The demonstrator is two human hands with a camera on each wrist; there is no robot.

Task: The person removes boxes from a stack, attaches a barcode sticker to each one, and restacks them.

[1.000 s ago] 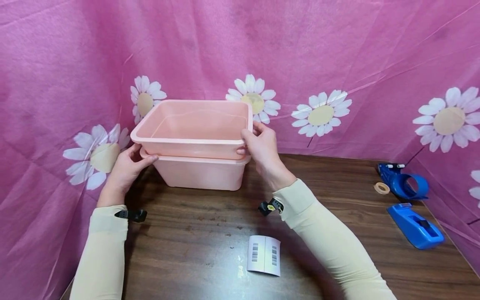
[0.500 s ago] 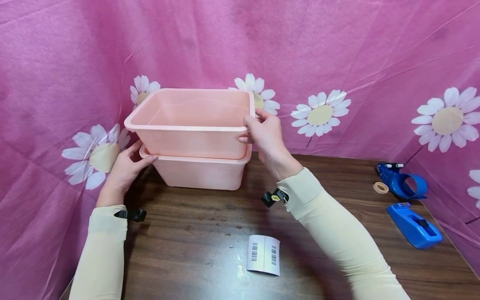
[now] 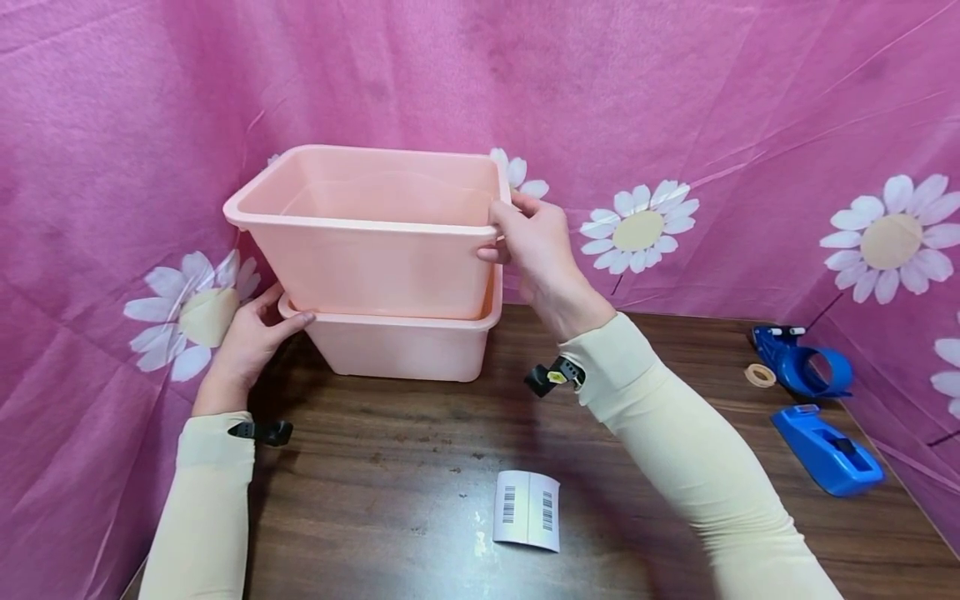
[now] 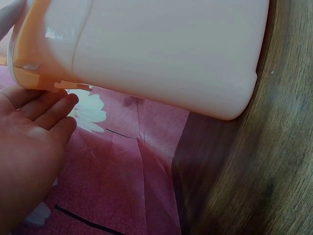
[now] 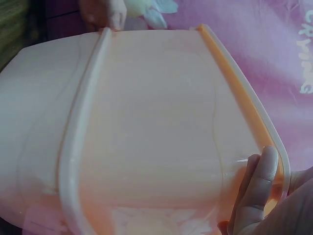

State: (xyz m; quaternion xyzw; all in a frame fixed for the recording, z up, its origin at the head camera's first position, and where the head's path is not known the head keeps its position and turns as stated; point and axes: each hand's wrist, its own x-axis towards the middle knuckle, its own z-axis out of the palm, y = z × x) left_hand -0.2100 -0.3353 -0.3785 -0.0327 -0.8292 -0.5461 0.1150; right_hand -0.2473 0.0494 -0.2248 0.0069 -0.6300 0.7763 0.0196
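Observation:
Two pink plastic bins stand nested. The upper bin [image 3: 375, 271] is raised well out of the lower bin [image 3: 405, 348], its base still inside and its left end a little higher. My right hand [image 3: 538, 250] grips the upper bin's rim at the right corner, thumb on top, fingers beneath; in the right wrist view its fingers [image 5: 261, 183] lie against the wall under the lip. At the left corner my left hand [image 3: 251, 337] holds the lower bin's rim, thumb along the front. From the left wrist its fingers [image 4: 51, 110] curl up beneath that rim.
On the wooden table [image 3: 375, 500] lies a white sheet with barcodes [image 3: 527, 510]. To the right are a blue tape gun [image 3: 806, 362], a small tape roll [image 3: 761, 375] and a blue tape dispenser [image 3: 828, 450]. A pink flowered cloth [image 3: 637, 100] hangs behind.
The upper bin has risen steadily out of the lower one, its left end more, with my right hand moving up along with it. My left hand and the lower bin have stayed in place.

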